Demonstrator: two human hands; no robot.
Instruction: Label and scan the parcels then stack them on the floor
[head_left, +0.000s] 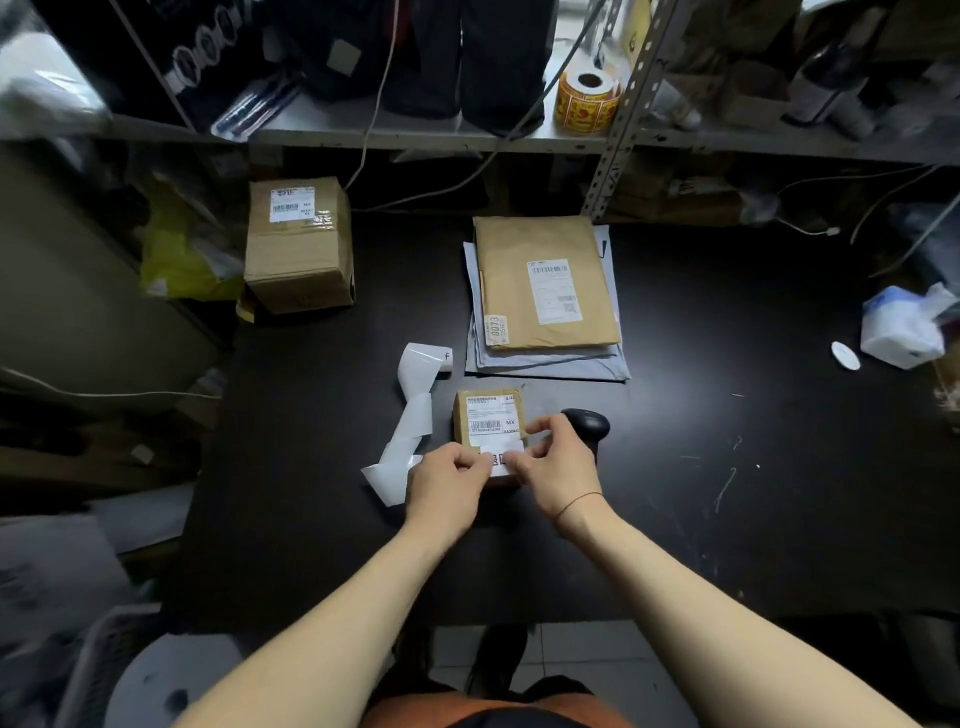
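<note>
On dark table (311, 519), small parcel (488, 415), both hands' (449, 480) (553, 467) grip pinching label (501, 457)

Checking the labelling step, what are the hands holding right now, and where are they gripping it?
Both hands, left and right, pinch a small white label by its near edge, over the small parcel.

Small brown labelled parcel (489, 415) flat on table (311, 519)

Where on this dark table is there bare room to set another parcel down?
Widest bare patch: right of the scanner and the envelope stack, up to the white bag. Another lies between the cardboard box and the label strip. It is crowded around the small parcel, where both hands work.
</note>
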